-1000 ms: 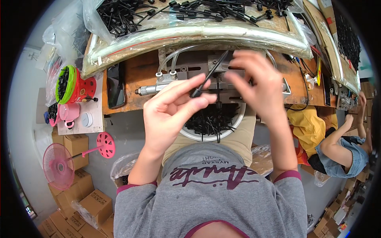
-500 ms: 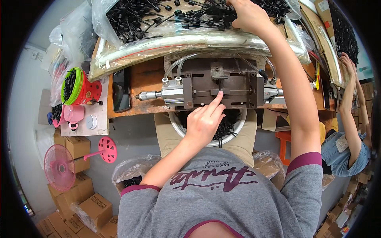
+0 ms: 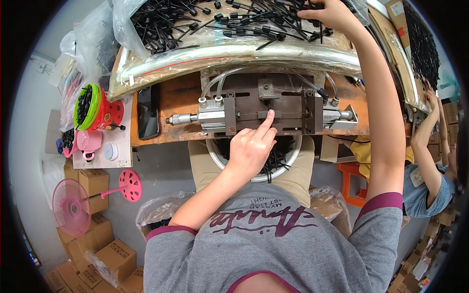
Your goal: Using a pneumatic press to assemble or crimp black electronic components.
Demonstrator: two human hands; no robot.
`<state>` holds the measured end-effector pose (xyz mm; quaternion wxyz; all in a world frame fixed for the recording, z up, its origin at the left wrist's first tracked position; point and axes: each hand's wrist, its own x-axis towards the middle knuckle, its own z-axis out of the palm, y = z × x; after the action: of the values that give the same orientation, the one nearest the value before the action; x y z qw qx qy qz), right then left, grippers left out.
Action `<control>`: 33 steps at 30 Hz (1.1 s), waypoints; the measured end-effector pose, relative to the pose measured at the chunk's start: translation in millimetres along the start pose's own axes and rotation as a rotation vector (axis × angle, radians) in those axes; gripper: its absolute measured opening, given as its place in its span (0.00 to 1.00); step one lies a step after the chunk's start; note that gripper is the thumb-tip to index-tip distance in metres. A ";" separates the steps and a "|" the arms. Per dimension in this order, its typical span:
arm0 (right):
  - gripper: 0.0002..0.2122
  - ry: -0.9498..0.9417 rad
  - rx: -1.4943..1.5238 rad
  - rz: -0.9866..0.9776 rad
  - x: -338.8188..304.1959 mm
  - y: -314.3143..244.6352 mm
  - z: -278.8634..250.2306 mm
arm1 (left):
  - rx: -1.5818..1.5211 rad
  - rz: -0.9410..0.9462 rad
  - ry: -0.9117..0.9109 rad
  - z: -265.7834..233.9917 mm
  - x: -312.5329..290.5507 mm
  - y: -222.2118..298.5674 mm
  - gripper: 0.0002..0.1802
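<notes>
My upper garment is a short-sleeved T-shirt [image 3: 200, 263] in mottled grey. A narrow maroon neckband [image 3: 264, 272] edges the collar; wider maroon bands [image 3: 378, 204] finish both sleeves. The front bears large slanted maroon script [image 3: 274, 219], with smaller dark print [image 3: 265, 199] nearer the waist. Lower garment: beige trousers [image 3: 307, 161]. Left hand [image 3: 251, 149] and right hand [image 3: 334, 15] are bare.

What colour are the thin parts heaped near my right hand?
The thin parts are black, showing best in the head view.

Slim black stemmed parts [image 3: 266, 30] lie loosely jumbled beyond a slotted dark metal fixture [image 3: 290, 104].
</notes>
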<state>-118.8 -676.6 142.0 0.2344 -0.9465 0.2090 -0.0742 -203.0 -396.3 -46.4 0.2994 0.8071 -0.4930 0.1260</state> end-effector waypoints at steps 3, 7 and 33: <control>0.14 0.041 0.043 -0.033 8.3 15.4 9.7 | 0.017 0.004 -0.008 0.0 -0.3 -0.1 0.16; 0.14 0.021 -0.044 -0.190 14.5 22.8 21.0 | 0.024 0.008 -0.012 1.1 -1.8 -2.2 0.15; 0.16 -0.494 1.219 0.050 -125.2 6.5 75.6 | -0.403 -0.048 0.350 -58.5 36.3 4.5 0.22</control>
<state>-216.1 -596.7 67.0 0.7712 -0.6283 0.0913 0.0456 -184.0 -388.4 19.5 0.5378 0.7085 -0.4296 0.1557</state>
